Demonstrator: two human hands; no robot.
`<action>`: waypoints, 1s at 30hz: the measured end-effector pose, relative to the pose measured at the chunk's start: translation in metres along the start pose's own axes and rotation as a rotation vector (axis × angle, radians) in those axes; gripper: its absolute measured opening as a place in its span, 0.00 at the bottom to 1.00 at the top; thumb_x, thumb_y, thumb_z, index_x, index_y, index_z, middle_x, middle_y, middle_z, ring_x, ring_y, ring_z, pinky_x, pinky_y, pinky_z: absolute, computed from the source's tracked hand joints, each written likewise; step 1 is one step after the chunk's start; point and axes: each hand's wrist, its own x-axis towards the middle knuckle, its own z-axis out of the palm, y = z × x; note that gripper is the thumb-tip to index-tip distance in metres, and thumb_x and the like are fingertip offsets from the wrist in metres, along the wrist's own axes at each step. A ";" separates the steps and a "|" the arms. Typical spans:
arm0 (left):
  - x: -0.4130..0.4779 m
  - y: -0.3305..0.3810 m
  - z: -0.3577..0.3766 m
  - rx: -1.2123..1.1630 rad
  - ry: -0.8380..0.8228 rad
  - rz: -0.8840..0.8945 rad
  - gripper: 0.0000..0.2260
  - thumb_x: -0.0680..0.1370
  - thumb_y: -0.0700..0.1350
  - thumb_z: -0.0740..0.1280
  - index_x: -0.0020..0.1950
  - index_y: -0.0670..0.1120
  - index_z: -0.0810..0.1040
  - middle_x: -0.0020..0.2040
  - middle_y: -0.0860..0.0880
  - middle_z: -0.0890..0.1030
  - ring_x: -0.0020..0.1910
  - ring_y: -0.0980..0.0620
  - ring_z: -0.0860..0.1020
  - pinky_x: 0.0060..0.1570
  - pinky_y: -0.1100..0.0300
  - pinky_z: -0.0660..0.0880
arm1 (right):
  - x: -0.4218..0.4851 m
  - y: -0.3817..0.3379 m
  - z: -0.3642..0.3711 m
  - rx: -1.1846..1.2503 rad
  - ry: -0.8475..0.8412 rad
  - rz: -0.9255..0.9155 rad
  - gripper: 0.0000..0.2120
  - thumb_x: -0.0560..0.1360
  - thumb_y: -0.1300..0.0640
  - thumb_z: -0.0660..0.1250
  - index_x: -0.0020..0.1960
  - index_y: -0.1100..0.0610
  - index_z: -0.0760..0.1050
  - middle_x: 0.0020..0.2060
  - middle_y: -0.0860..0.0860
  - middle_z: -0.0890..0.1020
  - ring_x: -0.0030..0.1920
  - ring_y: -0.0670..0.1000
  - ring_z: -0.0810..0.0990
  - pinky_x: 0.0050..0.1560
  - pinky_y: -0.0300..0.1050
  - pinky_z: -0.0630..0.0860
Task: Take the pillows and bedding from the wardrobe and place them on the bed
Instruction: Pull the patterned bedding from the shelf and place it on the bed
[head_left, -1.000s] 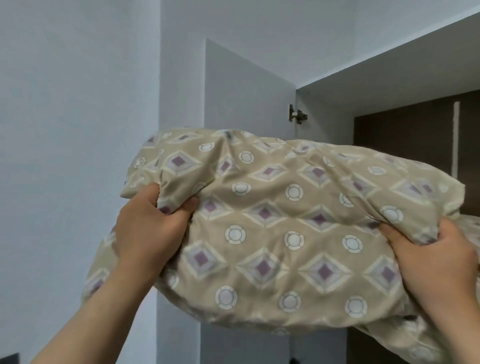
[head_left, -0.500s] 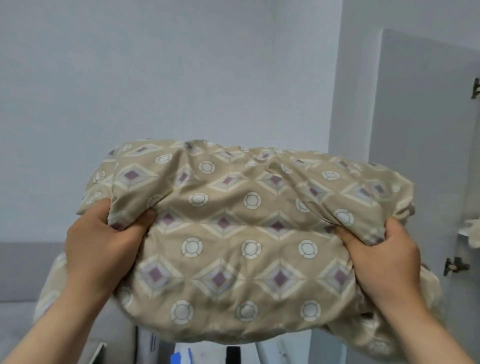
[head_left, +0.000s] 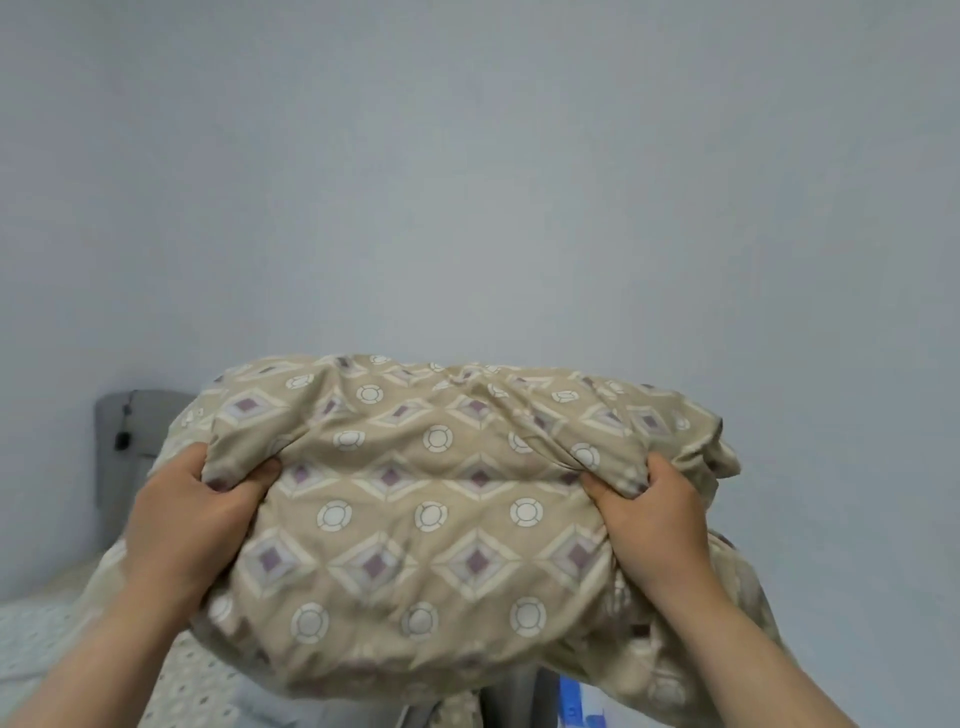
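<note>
Carrying step: left hand (head_left: 189, 525) and right hand (head_left: 652, 519) each clutch a fold of the bundled bedding (head_left: 441, 499), held aloft near the bed (head_left: 31, 644); next, lowering it onto the mattress.

bedding (head_left: 415, 499): beige, purple diamonds, white circles | wall (head_left: 467, 182): pale grey-blue | bed (head_left: 31, 644): white, dotted
</note>
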 end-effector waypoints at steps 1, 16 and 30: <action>0.006 -0.009 -0.003 0.037 0.008 -0.013 0.17 0.62 0.62 0.69 0.37 0.50 0.75 0.34 0.49 0.80 0.37 0.45 0.78 0.39 0.45 0.76 | 0.004 0.003 0.017 0.026 -0.035 0.011 0.15 0.62 0.40 0.73 0.37 0.50 0.74 0.32 0.42 0.80 0.35 0.41 0.77 0.32 0.40 0.70; 0.081 -0.108 0.082 0.515 0.158 -0.165 0.18 0.65 0.64 0.68 0.43 0.52 0.74 0.38 0.53 0.79 0.39 0.46 0.76 0.40 0.49 0.73 | 0.105 0.126 0.232 0.326 -0.437 0.120 0.10 0.67 0.50 0.75 0.37 0.50 0.74 0.34 0.42 0.80 0.37 0.41 0.77 0.34 0.36 0.69; 0.140 -0.168 0.083 0.723 0.315 -0.395 0.21 0.72 0.62 0.67 0.51 0.45 0.76 0.48 0.43 0.81 0.46 0.40 0.76 0.44 0.48 0.72 | 0.127 0.130 0.384 0.607 -0.513 0.326 0.08 0.70 0.51 0.72 0.38 0.46 0.73 0.38 0.38 0.79 0.39 0.35 0.74 0.36 0.32 0.67</action>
